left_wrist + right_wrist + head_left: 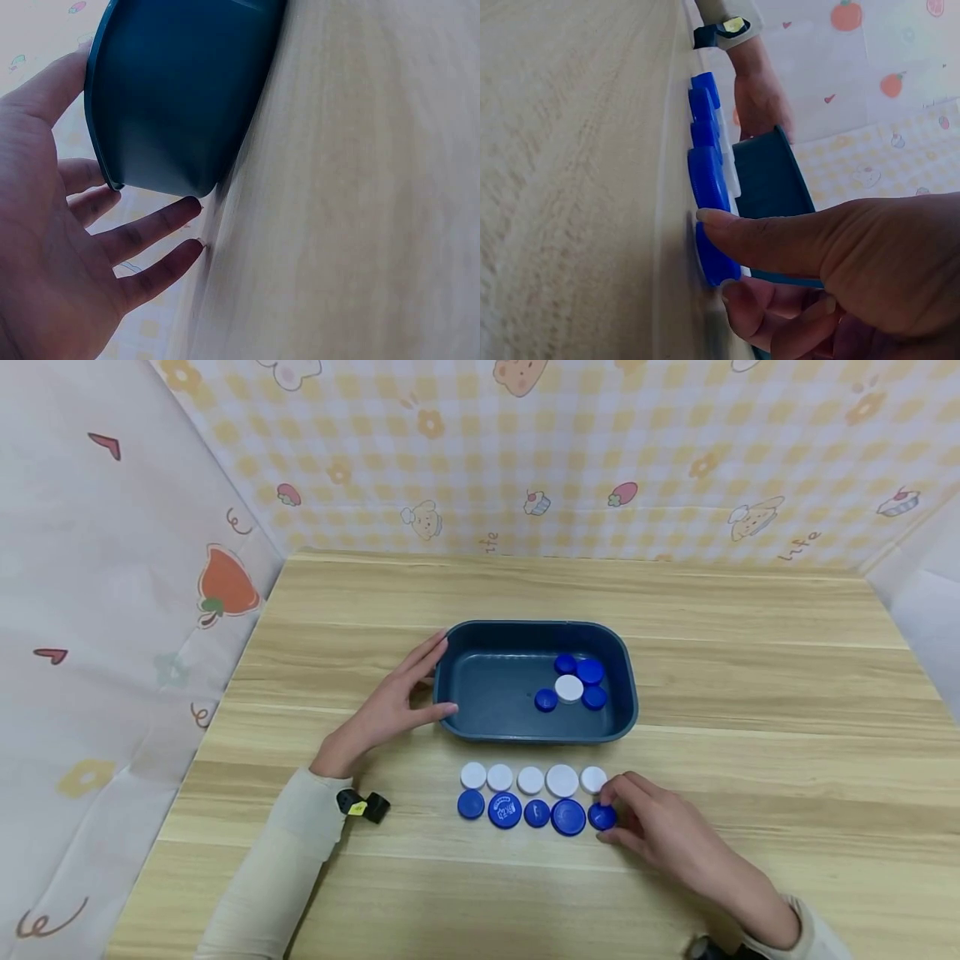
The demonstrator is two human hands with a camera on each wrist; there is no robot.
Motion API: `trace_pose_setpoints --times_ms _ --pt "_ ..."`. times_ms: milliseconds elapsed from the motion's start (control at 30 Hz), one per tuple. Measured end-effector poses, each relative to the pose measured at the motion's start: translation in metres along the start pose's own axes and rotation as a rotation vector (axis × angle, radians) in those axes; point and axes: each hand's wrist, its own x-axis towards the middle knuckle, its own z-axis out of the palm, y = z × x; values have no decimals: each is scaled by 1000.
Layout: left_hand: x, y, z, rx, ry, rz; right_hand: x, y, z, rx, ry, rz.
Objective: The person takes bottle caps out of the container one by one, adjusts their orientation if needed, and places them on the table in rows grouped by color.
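Note:
My right hand (671, 835) pinches a blue bottle cap (602, 816) at the right end of a row of blue caps, with thumb and fingertip on its sides. In the right wrist view this blue cap (716, 259) stands close beside its neighbour. Just behind runs a row of white bottle caps (562, 781). My left hand (390, 702) rests spread against the left end of a dark blue plastic tray (536, 740). Its thumb reaches over the front corner of the rim. Under the rim, the lower fingers are spread and nearly straight in the left wrist view.
Inside the tray, several blue caps (590, 672) and one white cap (568, 688) lie toward the right. Wood-grain table surface (750, 693) surrounds it. A yellow checked cloth (480, 460) hangs behind the table, and a white printed cloth (112, 610) stands at the left.

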Motion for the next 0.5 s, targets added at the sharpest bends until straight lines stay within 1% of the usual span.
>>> trace_pose_setpoints --times_ms 167,233,367,433,500 --pt "1 1 0 -3 -1 -10 1 -3 -7 -11 -6 -11" --pt "1 1 0 -2 -1 -13 2 -6 -12 2 -24 -3" --pt "1 2 0 -1 0 -12 8 -11 -28 9 -66 14" --pt "1 2 0 -2 0 -15 14 -14 -39 -5 -69 3" --pt "1 1 1 -3 1 -18 22 -15 -50 -28 -45 -25"
